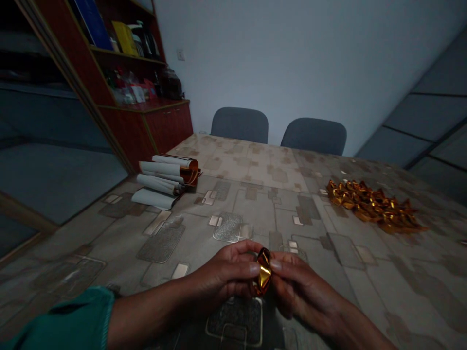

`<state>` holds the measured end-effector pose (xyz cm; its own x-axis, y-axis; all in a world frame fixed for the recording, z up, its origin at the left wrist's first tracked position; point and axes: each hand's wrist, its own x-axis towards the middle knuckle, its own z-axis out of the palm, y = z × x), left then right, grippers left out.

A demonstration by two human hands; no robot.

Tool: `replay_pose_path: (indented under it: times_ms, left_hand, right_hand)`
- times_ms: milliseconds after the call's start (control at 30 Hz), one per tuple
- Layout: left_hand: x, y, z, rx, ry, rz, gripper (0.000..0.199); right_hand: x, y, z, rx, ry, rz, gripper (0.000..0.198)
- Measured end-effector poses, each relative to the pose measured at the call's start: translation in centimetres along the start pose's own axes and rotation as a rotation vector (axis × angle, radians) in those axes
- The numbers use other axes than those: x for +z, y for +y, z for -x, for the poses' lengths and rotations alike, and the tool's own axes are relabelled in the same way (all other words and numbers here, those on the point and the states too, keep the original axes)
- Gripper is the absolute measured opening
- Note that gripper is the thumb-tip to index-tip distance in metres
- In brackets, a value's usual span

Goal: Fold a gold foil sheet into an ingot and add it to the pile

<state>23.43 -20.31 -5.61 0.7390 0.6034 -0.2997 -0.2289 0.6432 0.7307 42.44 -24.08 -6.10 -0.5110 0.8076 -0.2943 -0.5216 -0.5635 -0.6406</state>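
A small folded piece of shiny gold foil paper (264,273) is held above the near part of the table, between both hands. My left hand (233,270) pinches its left side, thumb in front and fingers behind. From the right, my right hand (297,279) grips the other side between thumb and fingers. Bundles of foil paper (164,181), pale on one face and gold on the other, lie folded over at the left. A cluster of folded gold foil pieces (372,204) sits on the right of the table.
The table (248,189) has a patterned cover. Beyond its far edge stand two grey chairs (240,125) against a white wall. At the left is a red-brown cabinet (170,127) with items on its shelves.
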Motion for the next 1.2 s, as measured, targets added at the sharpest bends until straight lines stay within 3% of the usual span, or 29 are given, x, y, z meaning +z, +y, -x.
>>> replay_pose_path:
  times_ms: [300,467,633,933,1067,1200]
  left_hand:
    - [-0.2,-0.7,-0.6,0.020,0.069,-0.039,0.045]
    - [0.0,0.0,-0.1,0.022,0.008,0.054,0.033]
    - [0.1,0.4,0.1,-0.042,-0.049,0.207,0.037]
    - [-0.2,0.0,-0.1,0.010,-0.027,0.094,0.038]
    - [-0.1,0.1,-0.2,-0.011,-0.008,0.136,0.029]
    - [0.1,0.2,0.1,-0.048,-0.054,0.196,0.032]
  right_hand:
    - [0.2,0.5,-0.3,-0.028,0.038,0.085,0.028]
    - [0.1,0.0,-0.1,-0.034,0.028,0.069,0.027]
    - [0.1,-0.2,0.1,-0.040,-0.002,0.020,0.025]
    - [-0.2,0.2,0.0,-0.044,-0.048,0.056,0.024]
    - [-0.1,0.0,0.2,-0.047,-0.036,0.048,0.024]
    - [-0.3,0.0,0.4,-0.034,-0.084,0.052,0.027]
